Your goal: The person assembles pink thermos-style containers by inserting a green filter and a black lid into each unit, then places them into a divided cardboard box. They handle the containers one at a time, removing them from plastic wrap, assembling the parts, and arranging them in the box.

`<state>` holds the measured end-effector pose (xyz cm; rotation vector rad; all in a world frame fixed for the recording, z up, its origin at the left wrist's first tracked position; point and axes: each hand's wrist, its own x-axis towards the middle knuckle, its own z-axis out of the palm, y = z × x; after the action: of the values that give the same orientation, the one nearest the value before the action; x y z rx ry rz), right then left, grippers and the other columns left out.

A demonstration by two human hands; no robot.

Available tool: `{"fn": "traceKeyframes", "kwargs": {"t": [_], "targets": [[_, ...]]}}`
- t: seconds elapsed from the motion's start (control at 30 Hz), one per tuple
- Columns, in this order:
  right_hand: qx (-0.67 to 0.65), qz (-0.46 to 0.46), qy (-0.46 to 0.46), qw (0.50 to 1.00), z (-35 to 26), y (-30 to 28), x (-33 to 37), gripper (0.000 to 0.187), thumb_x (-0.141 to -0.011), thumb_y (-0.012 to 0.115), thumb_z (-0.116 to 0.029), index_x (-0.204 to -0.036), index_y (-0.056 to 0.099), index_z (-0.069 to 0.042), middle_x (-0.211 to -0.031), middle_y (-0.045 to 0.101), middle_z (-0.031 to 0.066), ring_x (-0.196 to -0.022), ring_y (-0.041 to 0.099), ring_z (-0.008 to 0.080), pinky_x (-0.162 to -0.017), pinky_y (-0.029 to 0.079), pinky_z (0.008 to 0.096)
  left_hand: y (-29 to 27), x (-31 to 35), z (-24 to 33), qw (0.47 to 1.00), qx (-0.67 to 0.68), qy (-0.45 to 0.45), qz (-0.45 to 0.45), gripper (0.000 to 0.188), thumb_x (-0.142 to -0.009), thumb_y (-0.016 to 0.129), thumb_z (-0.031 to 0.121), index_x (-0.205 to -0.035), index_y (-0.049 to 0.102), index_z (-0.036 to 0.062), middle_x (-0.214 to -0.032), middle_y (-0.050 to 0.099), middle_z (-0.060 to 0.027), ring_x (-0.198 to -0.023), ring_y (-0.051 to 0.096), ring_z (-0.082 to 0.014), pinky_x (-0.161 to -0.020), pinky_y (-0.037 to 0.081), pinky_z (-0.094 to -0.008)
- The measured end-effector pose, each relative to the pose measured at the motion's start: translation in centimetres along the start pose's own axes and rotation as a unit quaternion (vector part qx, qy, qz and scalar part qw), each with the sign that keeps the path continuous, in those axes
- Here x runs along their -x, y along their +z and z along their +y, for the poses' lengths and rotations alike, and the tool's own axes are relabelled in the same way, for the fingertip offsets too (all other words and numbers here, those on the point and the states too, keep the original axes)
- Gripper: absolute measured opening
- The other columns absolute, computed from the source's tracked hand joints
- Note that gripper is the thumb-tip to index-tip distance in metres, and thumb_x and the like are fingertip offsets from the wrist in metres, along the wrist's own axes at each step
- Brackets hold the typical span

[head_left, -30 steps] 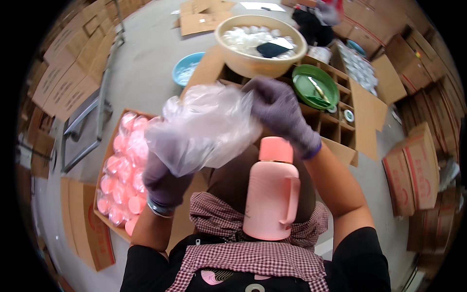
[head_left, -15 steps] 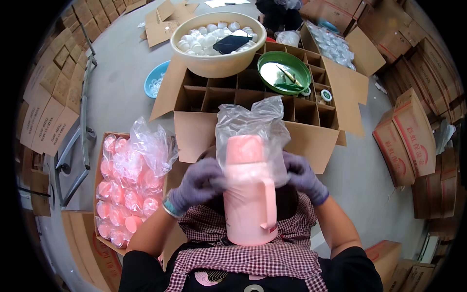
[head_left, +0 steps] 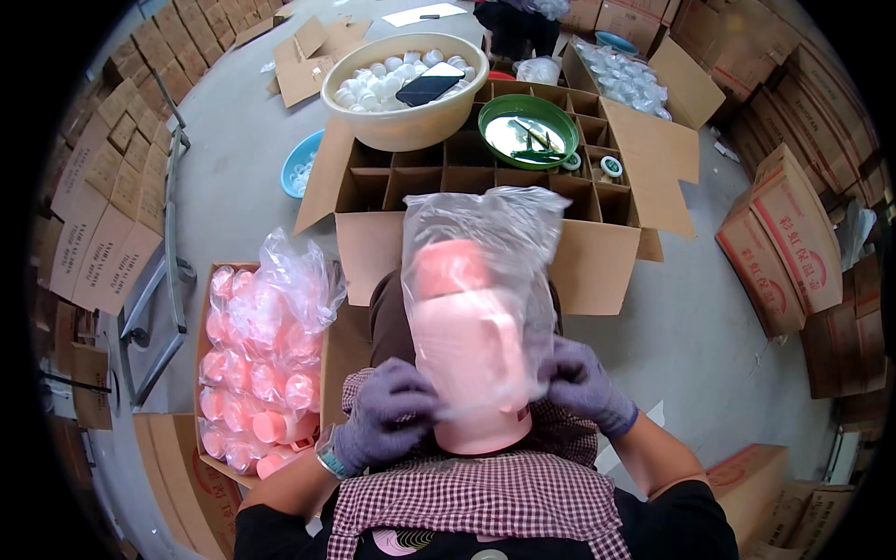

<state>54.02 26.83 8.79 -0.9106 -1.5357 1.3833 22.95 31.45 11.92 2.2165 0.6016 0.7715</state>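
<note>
A pink flask (head_left: 471, 355) with a handle stands upright on my lap, over a checked apron. A clear plastic bag (head_left: 481, 271) covers its top and most of its body. My left hand (head_left: 387, 425), in a purple glove, grips the bag's lower left edge beside the flask. My right hand (head_left: 583, 383), gloved too, pinches the bag's lower right edge. Only the flask's base shows below the bag.
An open carton with cardboard dividers (head_left: 495, 182) lies in front of me. On it rest a beige bowl (head_left: 406, 89) of white caps with a phone, and a green bowl (head_left: 527, 131). At my left a box (head_left: 252, 364) holds bagged pink flasks. Cardboard boxes ring the floor.
The bag was open in the air above the flask, then set over its top. Both hands have since drawn it down to near the base.
</note>
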Motion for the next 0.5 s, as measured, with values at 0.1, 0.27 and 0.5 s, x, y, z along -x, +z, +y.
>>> {"fn": "traceKeyframes", "kwargs": {"t": [0.1, 0.27, 0.5], "targets": [[0.083, -0.256, -0.037, 0.962, 0.9, -0.7, 2.4, 0.03, -0.072, 0.065, -0.008, -0.101, 0.074, -0.002, -0.118, 0.066, 0.0168, -0.11, 0.061, 0.0327, -0.096, 0.048, 0.0418, 0.5, 3.7, -1.0, 0.961, 0.094, -0.07, -0.25, 0.019, -0.08, 0.077, 0.016, -0.094, 0.071, 0.0041, -0.092, 0.067, -0.0114, -0.087, 0.064, -0.0285, -0.08, 0.051, -0.0372], [0.3, -0.24, -0.028, 0.923, -1.6, 1.7, 4.9, 0.034, -0.078, 0.068, -0.017, -0.11, 0.068, -0.005, -0.116, 0.066, 0.0087, -0.111, 0.061, 0.0303, -0.096, 0.047, 0.0462, -3.4, 3.0, 0.2, 0.957, 0.149, -0.193, -0.159, 0.027, -0.088, 0.072, 0.025, -0.102, 0.069, 0.0023, -0.095, 0.068, -0.0132, -0.088, 0.066, -0.0312, -0.08, 0.053, -0.0403], [0.435, -0.328, -0.088, 0.834, -5.3, 8.3, -0.8, 0.02, -0.076, 0.068, -0.017, -0.094, 0.065, -0.007, -0.096, 0.062, 0.0083, -0.092, 0.064, 0.0291, -0.079, 0.049, 0.0423, 0.7, -8.9, -4.4, 0.966, -0.231, -0.106, 0.044, 0.063, -0.072, 0.074, 0.059, -0.09, 0.071, -0.0012, -0.103, 0.065, -0.0219, -0.093, 0.067, -0.0347, -0.082, 0.055, -0.0417]]}}
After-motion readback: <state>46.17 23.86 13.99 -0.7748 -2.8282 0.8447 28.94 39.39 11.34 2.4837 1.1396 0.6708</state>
